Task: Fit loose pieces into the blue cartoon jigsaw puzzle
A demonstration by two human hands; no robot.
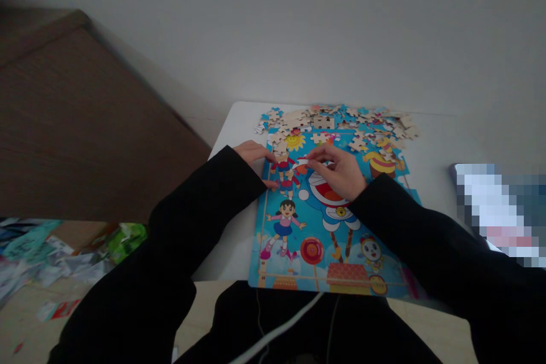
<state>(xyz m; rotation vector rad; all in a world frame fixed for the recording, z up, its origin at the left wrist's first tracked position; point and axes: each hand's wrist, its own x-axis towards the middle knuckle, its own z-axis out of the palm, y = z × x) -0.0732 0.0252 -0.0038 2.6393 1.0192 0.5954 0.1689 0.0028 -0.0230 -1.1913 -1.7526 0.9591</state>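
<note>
A cartoon jigsaw puzzle (279, 242) on a blue picture board lies on the white table, with a large blue-and-white cat figure at its centre. My right hand (341, 173) is over the upper middle of the puzzle. Its thumb and fingers pinch a white and orange-red puzzle piece (301, 165). At the left edge of the board rests my left hand (255, 153), thumb and fingers apart around the red-topped figures. Loose puzzle pieces (324, 123), many showing bare wooden backs, are heaped along the board's far edge, some overlapping it.
The white table (228, 250) stands against a pale wall (298, 28). A brown wooden cabinet (94, 125) rises at the left. A blurred-out screen device (490, 205) is at the right. Plastic bags (125, 243) lie on the floor, and a white cable (281, 330) crosses my lap.
</note>
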